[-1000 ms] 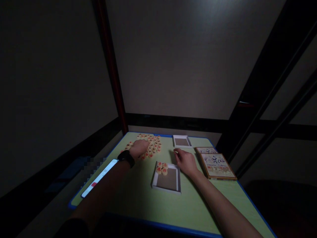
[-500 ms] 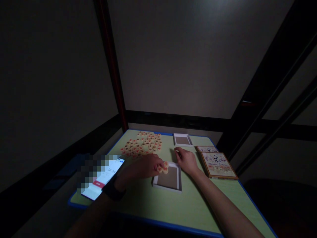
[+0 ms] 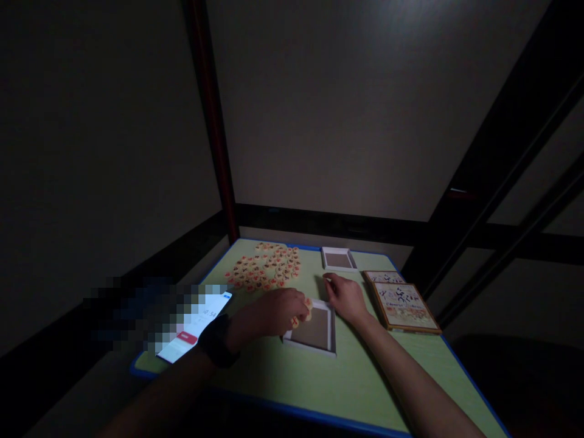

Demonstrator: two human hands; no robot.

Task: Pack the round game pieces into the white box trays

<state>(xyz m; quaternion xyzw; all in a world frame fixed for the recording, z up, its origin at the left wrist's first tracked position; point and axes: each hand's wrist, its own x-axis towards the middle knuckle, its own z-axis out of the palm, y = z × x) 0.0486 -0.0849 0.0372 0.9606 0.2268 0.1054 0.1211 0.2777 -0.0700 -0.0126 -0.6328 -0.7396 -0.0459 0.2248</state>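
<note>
Now, left hand over the near tray's corner pieces

Round pieces (image 3: 295,322) lie in the far-left corner of the near tray (image 3: 310,348), pale with red marks and partly hidden by the left hand (image 3: 287,305). Its fingers bend down at them; whether they grip one, I cannot tell. A dark watch (image 3: 218,342) circles that wrist. The right hand (image 3: 344,297) rests just beside the tray's far-right corner, fingers loosely curled; whether it is closed on anything is unclear.

Beyond the tray and to its left, loose pieces (image 3: 267,267) with red or dark marks spread in a crowded patch. Past its far side sits the far tray (image 3: 338,260), showing a brown bottom and pale rim. Right of the near tray, two patterned boxes (image 3: 408,307) lie partly overlapping. Left of it is a lit phone (image 3: 194,328), its edge blurred by pixelation. Under everything is the green, blue-edged table (image 3: 274,386).
</note>
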